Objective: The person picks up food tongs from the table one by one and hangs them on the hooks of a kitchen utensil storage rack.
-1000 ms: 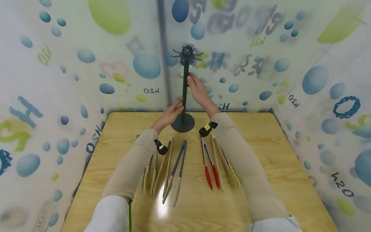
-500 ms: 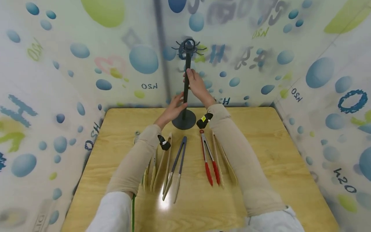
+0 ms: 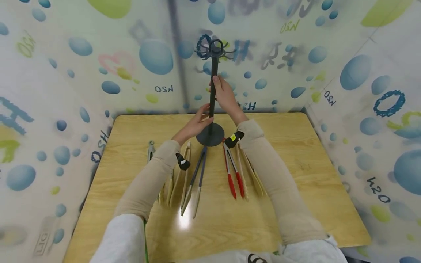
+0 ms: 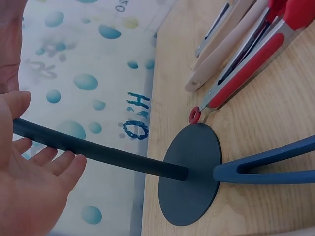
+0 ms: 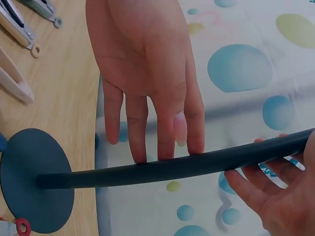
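Observation:
A black stand with a round base [image 3: 210, 138], a straight pole [image 3: 215, 67] and several curved hooks under a ring [image 3: 216, 44] stands near the back of the table. My right hand [image 3: 227, 96] grips the pole around mid-height, thumb in front and fingers curled behind. Lower down, my left hand [image 3: 194, 125] touches the pole with its fingers nearly straight, as the right wrist view shows. Blue tongs [image 3: 197, 179] lie with their joined end right at the base. Red-tipped tongs [image 3: 233, 175] lie just right of them, their red ring [image 4: 195, 115] close to the base's rim.
More tongs in beige and yellow lie on both sides, partly under my forearms; one grey tongs end [image 3: 151, 149] shows at the left. The wooden table [image 3: 315, 190] meets patterned walls [image 3: 131, 91] at the back and sides.
The stand has slid toward me and slightly right, so its base now reaches the blue tongs' end. Both hands moved with it. The head view has tilted down.

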`<move>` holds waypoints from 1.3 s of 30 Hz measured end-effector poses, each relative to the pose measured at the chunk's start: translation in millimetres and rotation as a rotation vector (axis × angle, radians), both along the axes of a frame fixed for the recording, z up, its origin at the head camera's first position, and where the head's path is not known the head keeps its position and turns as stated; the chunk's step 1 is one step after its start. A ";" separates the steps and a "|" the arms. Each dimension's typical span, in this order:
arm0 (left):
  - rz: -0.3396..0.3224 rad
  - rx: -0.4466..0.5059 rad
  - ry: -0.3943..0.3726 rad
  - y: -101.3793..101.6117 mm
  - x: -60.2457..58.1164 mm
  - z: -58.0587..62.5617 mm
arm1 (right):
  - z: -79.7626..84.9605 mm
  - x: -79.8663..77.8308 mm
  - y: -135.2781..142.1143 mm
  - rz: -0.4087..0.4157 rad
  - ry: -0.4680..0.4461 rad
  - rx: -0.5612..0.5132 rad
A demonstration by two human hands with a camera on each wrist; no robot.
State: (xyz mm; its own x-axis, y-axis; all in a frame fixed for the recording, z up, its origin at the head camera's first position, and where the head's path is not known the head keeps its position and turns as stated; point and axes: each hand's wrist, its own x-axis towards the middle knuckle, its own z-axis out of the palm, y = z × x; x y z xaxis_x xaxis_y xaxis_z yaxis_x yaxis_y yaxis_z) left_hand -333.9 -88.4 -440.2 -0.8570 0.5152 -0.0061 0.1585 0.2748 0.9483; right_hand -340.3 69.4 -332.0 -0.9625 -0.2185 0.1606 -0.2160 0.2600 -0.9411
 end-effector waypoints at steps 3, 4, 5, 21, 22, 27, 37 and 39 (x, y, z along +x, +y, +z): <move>-0.032 0.013 -0.027 -2.3 9.8 7.7 | -0.6 5.1 -1.1 -0.008 -0.005 0.018; -0.041 0.014 -0.033 -3.1 13.5 10.4 | -0.6 7.2 -1.6 -0.010 -0.004 0.029; -0.050 0.014 -0.034 -3.9 17.2 13.1 | -0.6 9.6 -2.1 -0.009 -0.005 0.024; -0.087 -0.003 -0.016 -12.7 58.9 20.9 | -29.4 22.9 -3.4 0.004 0.112 0.088; -0.089 -0.003 -0.019 -12.7 61.5 21.3 | -30.9 24.5 -3.4 0.001 0.119 0.087; -0.111 -0.001 -0.033 -12.1 74.5 23.8 | -34.6 37.9 0.3 -0.014 0.147 0.088; -0.147 -0.007 -0.027 -12.5 98.7 26.5 | -11.1 81.0 5.2 -0.015 0.084 0.128; -0.148 -0.005 -0.024 -12.9 103.5 27.5 | -4.3 91.5 3.8 -0.016 0.088 0.132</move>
